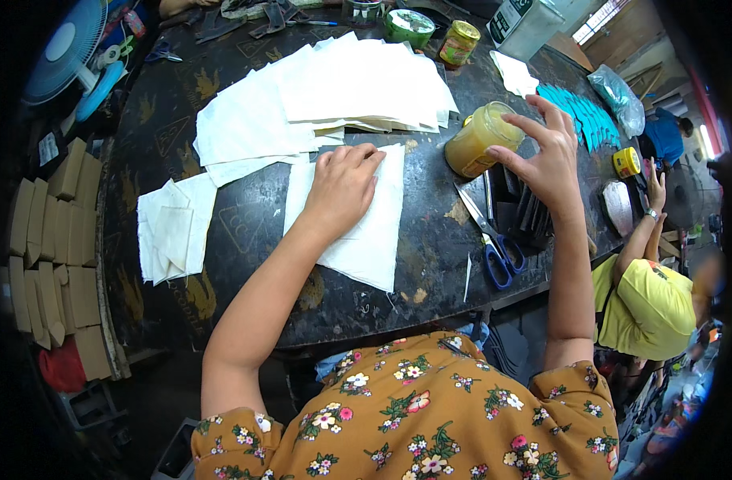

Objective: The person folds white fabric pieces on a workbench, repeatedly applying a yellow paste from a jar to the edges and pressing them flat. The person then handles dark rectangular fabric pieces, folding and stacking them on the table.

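White fabric (372, 248) lay on the tabletop (246, 296) beneath our left hand (342, 186), its finger closure hidden from us. Nearer our right hand (554, 156), the glass jar (471, 144) of yellowish paste stood just left; that grip was half-open, contact unclear.

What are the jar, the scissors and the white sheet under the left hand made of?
The jar looks like smooth glass, maybe clear plastic: it's see-through with a shiny rim. The scissors seem to have metal blades, since they gleam, and smooth blue handles, probably plastic. The white sheet looks like dull cloth, because threads seem to hang from its lower corner.
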`<state>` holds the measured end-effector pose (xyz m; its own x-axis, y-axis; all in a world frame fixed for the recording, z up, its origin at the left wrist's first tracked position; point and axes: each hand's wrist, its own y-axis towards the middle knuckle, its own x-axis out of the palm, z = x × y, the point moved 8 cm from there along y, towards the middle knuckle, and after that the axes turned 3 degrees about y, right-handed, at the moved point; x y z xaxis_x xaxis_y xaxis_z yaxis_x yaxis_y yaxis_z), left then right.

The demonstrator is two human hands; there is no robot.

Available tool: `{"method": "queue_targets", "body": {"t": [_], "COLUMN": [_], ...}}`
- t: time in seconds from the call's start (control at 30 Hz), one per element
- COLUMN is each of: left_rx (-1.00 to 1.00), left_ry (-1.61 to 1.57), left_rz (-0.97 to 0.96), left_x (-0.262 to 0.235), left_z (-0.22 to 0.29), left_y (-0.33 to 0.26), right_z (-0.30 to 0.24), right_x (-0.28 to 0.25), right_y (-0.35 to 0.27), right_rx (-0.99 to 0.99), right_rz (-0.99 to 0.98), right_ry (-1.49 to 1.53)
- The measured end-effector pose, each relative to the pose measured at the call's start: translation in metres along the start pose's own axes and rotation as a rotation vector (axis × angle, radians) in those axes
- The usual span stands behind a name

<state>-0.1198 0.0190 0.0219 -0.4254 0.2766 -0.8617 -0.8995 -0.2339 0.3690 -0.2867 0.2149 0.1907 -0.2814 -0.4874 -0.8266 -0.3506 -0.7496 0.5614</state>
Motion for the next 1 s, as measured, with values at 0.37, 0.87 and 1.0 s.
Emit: {"method": "queue_targets", "body": {"t": [0.37, 0.87, 1.0], "left_rx": [-0.002, 0.002, 0.008], "left_ry": [-0.007, -0.006, 0.006], "left_rz": [-0.012, 0.004, 0.015], "left_x": [0.002, -0.001, 0.001], "left_z": [-0.002, 0.000, -0.001], "left_y": [-0.004, -0.004, -0.004], "right_z": [-0.001, -0.093, -0.111], "right_x": [-0.038, 0.141, 0.110], "right_y": [-0.015, -0.055, -0.087], "right_rx": [0.093, 0.142, -0.029], "right_rz": [0.211, -0.307, -0.334], "right_ry": [-0.062, 0.746, 0.764]}}
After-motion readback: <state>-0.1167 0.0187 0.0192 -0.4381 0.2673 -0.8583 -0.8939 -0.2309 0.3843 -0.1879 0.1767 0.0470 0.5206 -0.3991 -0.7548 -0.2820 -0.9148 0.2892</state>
